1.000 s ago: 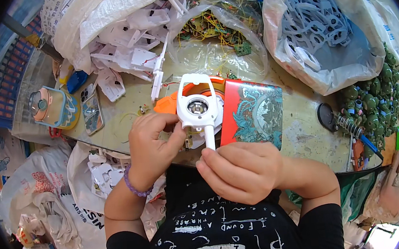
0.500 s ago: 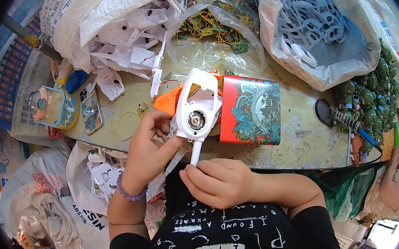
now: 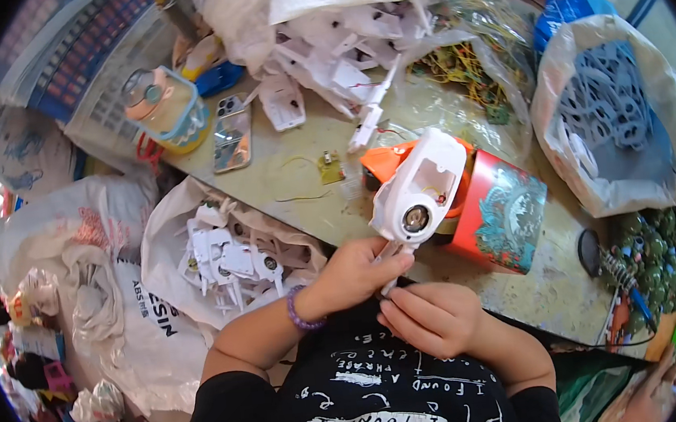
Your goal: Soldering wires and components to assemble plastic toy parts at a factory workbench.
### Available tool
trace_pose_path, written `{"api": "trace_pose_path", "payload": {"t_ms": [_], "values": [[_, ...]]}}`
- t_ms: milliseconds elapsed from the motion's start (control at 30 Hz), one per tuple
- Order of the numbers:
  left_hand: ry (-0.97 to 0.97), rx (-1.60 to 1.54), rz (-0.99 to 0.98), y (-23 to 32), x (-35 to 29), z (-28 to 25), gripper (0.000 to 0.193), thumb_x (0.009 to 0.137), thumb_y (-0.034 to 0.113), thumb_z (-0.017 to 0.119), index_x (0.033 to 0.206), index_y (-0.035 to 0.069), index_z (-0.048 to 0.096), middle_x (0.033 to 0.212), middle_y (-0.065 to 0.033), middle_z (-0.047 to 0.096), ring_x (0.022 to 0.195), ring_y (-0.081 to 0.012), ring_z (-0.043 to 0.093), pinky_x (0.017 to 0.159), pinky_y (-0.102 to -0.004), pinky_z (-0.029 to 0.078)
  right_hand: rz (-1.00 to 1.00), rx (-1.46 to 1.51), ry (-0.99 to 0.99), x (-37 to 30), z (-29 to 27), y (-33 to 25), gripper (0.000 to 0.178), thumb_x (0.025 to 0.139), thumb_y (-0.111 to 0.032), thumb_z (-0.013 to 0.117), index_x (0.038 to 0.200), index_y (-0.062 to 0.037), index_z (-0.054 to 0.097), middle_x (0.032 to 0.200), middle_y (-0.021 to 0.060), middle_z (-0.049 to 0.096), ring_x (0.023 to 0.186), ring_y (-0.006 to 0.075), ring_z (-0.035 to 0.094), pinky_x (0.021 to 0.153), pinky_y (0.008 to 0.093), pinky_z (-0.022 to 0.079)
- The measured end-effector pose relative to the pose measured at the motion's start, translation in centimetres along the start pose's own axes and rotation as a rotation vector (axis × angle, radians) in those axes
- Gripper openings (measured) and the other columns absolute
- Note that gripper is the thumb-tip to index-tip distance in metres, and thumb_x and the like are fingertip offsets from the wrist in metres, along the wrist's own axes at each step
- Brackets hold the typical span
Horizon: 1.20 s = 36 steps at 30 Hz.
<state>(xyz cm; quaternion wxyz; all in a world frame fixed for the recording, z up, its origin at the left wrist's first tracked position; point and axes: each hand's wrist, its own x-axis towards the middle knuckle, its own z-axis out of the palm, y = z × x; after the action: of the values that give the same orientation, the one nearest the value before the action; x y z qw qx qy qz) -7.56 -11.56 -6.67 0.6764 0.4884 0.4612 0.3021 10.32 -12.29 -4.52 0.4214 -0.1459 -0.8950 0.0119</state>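
Note:
A white plastic housing (image 3: pixel 440 160) with a long cut-out, a round metal-centred part near its lower end and a narrow handle is held up in front of me. My left hand (image 3: pixel 354 273) is closed round the handle just below the round part, thumb on top. My right hand (image 3: pixel 436 315) pinches at the handle's lower end, its fingertips pressed together; the fingers partly hide that end. Behind the housing are an orange plastic piece (image 3: pixel 384 160), mostly covered, and a red box with a teal pattern (image 3: pixel 510 223).
Left of my arms, a white sack (image 3: pixel 166 264) holds finished-looking white housings. At the back lie more white shells (image 3: pixel 323 58), wired green boards (image 3: pixel 467 68) and a sack of grey-blue rings (image 3: pixel 608 103). A phone (image 3: pixel 231 136), small board (image 3: pixel 331 168) and green round parts (image 3: pixel 659 245) are on the bench.
The view has turned, so the bench appears shifted right. My left hand has moved from the housing's side down to its handle. My right hand stays at the handle's end.

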Motion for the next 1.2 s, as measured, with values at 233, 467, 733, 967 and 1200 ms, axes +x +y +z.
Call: {"api": "trace_pose_path", "payload": {"t_ms": [233, 467, 733, 967, 1200], "values": [[0.83, -0.341, 0.52, -4.6, -6.0, -3.1, 0.033, 0.099, 0.032, 0.042, 0.079, 0.007, 0.05, 0.06, -0.0048, 0.052, 0.051, -0.0124, 0.048, 0.049, -0.0261, 0.04, 0.036, 0.108, 0.046, -2.4, -1.0, -0.4, 0.023, 0.067, -0.006, 0.074, 0.089, -0.0021, 0.068, 0.086, 0.0096, 0.064, 0.064, 0.0214, 0.063, 0.054, 0.0283, 0.053], [1.284, -0.858, 0.306, -10.7, -10.1, -13.3, 0.035, 0.093, 0.046, 0.052, 0.081, 0.013, 0.05, 0.063, 0.0017, 0.048, 0.056, -0.0114, 0.045, 0.054, -0.0252, 0.037, 0.173, 0.144, 0.077, -4.4, -0.8, -0.5, 0.028, 0.066, -0.005, 0.075, 0.093, -0.004, 0.068, 0.088, 0.0093, 0.066, 0.064, 0.0212, 0.064, 0.053, 0.0286, 0.051], [0.465, -1.154, -0.224, -4.7, -9.8, -7.6, 0.068, 0.085, 0.068, 0.046, 0.099, 0.003, 0.061, 0.07, -0.0016, 0.056, 0.059, -0.0156, 0.049, 0.057, -0.0284, 0.041, 0.313, 0.082, 0.101, -6.5, -2.6, -0.6, 0.029, 0.069, -0.006, 0.077, 0.095, -0.0046, 0.067, 0.088, 0.0076, 0.066, 0.065, 0.0196, 0.064, 0.053, 0.0278, 0.05], [0.415, 0.533, 0.411, 5.6, 3.4, -9.5, 0.021, 0.092, 0.017, 0.058, 0.104, 0.001, 0.063, 0.087, -0.0054, 0.063, 0.071, -0.0155, 0.055, 0.067, -0.0244, 0.045, 0.366, 0.03, 0.126, -7.3, -3.7, -0.8, 0.028, 0.07, -0.006, 0.076, 0.096, -0.0054, 0.067, 0.088, 0.0073, 0.066, 0.064, 0.0192, 0.063, 0.049, 0.027, 0.046], [0.83, 1.769, 0.692, 12.7, 18.6, -13.9, 0.03, 0.087, 0.011, 0.054, 0.115, 0.005, 0.062, 0.111, -0.0155, 0.062, 0.104, -0.0314, 0.059, 0.09, -0.043, 0.046, 0.399, 0.018, 0.108, -7.7, -3.5, -1.0, 0.029, 0.067, -0.006, 0.076, 0.095, -0.0079, 0.068, 0.089, 0.0072, 0.066, 0.062, 0.0204, 0.063, 0.049, 0.029, 0.047]]}}
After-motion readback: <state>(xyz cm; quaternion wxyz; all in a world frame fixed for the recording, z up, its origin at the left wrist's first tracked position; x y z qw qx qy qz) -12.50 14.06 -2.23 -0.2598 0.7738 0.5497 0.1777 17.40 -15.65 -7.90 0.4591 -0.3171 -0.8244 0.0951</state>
